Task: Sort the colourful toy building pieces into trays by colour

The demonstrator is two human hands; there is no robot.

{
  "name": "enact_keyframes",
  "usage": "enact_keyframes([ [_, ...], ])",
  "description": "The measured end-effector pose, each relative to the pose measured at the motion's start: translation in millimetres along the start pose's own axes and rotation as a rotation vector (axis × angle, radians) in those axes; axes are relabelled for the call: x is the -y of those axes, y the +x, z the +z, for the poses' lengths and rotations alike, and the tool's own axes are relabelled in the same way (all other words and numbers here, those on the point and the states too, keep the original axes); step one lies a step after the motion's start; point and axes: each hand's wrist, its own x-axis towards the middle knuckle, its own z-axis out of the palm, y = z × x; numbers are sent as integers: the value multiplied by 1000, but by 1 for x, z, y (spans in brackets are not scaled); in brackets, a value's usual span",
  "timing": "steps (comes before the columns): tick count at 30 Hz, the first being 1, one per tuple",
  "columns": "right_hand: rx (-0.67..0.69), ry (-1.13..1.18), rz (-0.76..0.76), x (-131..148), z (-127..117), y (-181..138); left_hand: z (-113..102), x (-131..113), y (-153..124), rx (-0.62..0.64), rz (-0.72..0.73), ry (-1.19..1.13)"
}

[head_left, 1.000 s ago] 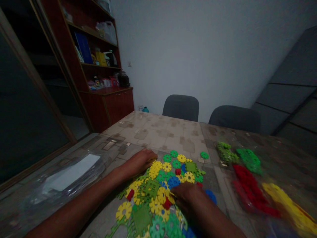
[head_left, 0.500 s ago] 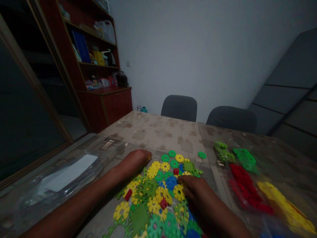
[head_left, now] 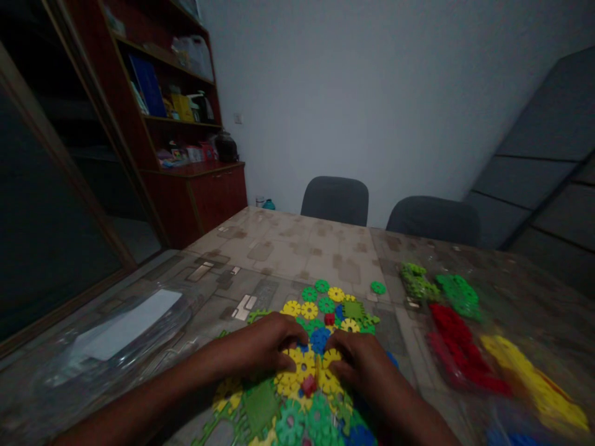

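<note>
Over a pile of notched plastic building discs and plates, my two hands are close together. My left hand (head_left: 274, 339) curls its thumb and fingers at a yellow notched disc (head_left: 294, 359); part of the disc is hidden behind the fingers. My right hand (head_left: 357, 354) pinches another yellow notched disc (head_left: 331, 360) at its right edge. Between the hands lie a blue disc (head_left: 320, 339) and a small red block (head_left: 308, 385). Nearer me are a green square plate (head_left: 261, 406) and several green discs (head_left: 289, 422).
At the right stand clear packs of green pieces (head_left: 458, 296), red pieces (head_left: 458, 341) and yellow pieces (head_left: 534, 381). A clear plastic bag with a white sheet (head_left: 134, 322) lies at the left. Two grey chairs (head_left: 334, 201) are behind the patterned table (head_left: 279, 248).
My left hand has come right and nearer me from the pile's far left edge to its middle. My right hand has shifted slightly left and lower, beside it.
</note>
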Motion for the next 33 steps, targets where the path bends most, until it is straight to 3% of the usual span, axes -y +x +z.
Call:
enact_keyframes([
  [10, 73, -44, -3, -8, 4, -9, 6, -4, -1, -4, -60, -3],
  [15, 78, 41, -29, -12, 13, -11, 5, -4, -1, -22, -6, -82],
  [18, 35, 8, 29, -9, 4, -5, -2, -3, -1, -18, -9, -139],
  [24, -113, -102, 113, -1, -17, 0, -16, 6, 1, -162, -69, -116],
  [28, -50, -24, 42, 0, 0, -2, -15, 11, 2, -210, -39, -136],
  [33, -17, 8, -31, 0, 20, -7, -12, 6, 2, -172, -48, -164],
])
